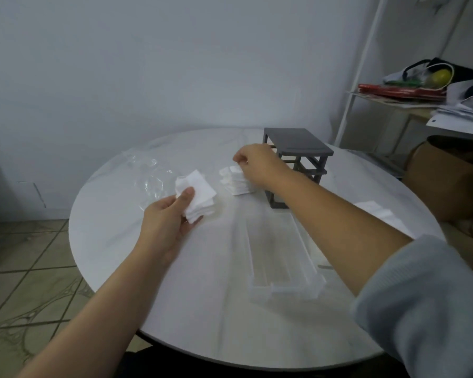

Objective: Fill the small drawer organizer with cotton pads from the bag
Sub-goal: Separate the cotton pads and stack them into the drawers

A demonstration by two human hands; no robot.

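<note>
Two hands: the left hand (166,222) grips one batch of cotton pads (198,199); the right hand (258,165) rests its fingers on a second batch, the stack of pads (236,181). A third group, the loose pads (380,214), lies behind the right forearm, giving three groups of pads; single pads cannot be counted. One clear plastic bag (145,173). One grey drawer frame (298,156), with no drawers in it. One clear drawer (281,257). One round table (175,309). One rolled-up sleeve (426,309).
</note>
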